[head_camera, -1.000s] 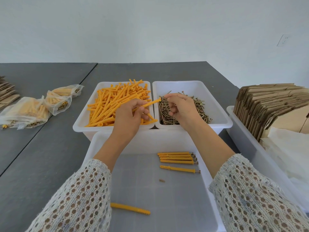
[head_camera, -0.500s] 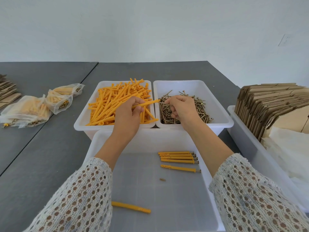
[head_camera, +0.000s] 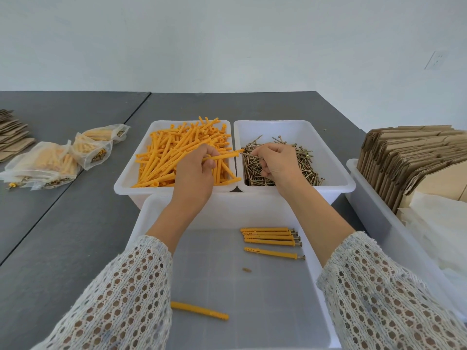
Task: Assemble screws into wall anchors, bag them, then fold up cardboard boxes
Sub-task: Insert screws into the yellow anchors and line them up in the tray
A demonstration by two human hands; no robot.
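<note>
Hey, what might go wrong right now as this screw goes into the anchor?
The screw tip sits just at the anchor mouth, so it may miss and slip out of the right hand. Both are held over the gap between the two bins, so a dropped part could land in the wrong one.

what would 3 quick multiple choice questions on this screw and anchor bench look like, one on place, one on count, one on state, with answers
1. Where does the bin of screws sit relative to the bin of orange anchors?
A. to its right
B. to its left
C. stacked on top

2. How many finished anchor-and-screw sets lie in the near tray?
A. two
B. five
C. nine

3. What is the left hand doing?
A. resting flat on the table
B. gripping one orange anchor
C. holding a bag

Answers: 1 A, the two bins stand side by side, screws on the right. 2 B, four lie together and one apart. 3 B, its fingers curl round the anchor, which points at the screw in the right hand.
</note>
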